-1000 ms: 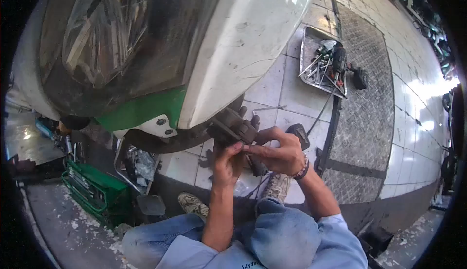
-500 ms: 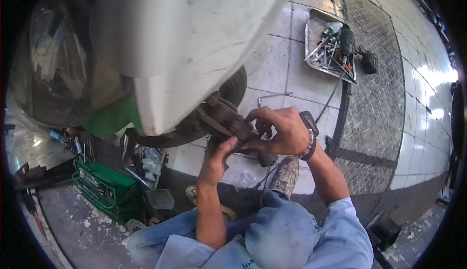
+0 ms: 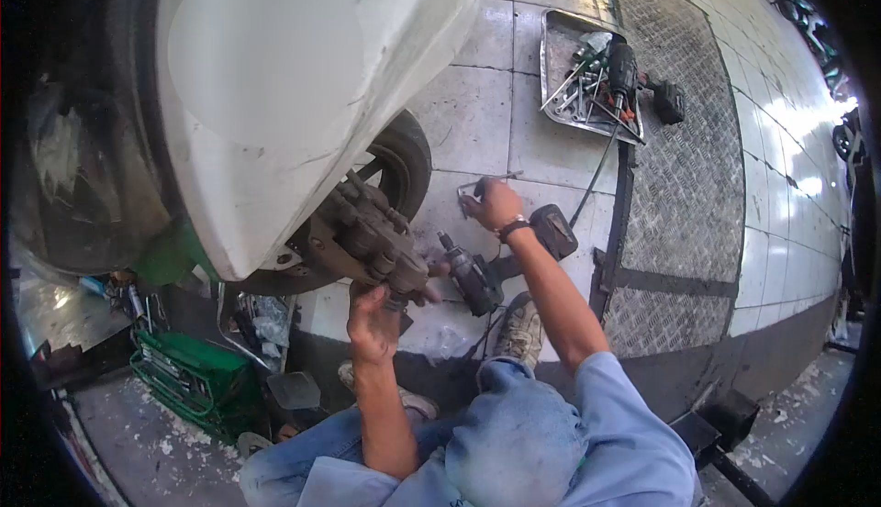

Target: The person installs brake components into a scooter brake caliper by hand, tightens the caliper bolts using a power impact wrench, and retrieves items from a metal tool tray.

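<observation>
My left hand [image 3: 373, 323] is closed on the lower end of a dirty brake caliper [image 3: 381, 241] beside the wheel [image 3: 408, 163]. My right hand [image 3: 496, 204] reaches over the white tiles with its fingers closed around a thin metal L-shaped wrench [image 3: 503, 176], whose long end sticks out past the hand. A black cordless impact driver [image 3: 473, 282] lies on the floor between my two arms, its battery end towards my right forearm. The white body panel [image 3: 275, 76] of the vehicle hangs over the wheel.
A metal tray [image 3: 548, 57] at the upper right holds sockets, wrenches and a power tool [image 3: 623, 71]. A textured metal plate [image 3: 684, 158] lies right of it. At the lower left stands a green toolbox [image 3: 197, 383], near a small clear container [image 3: 294, 390].
My right hand has left the caliper and moved up and away to the wrench on the floor. My left hand stays at the caliper. The view has shifted, showing more of the wheel and impact driver.
</observation>
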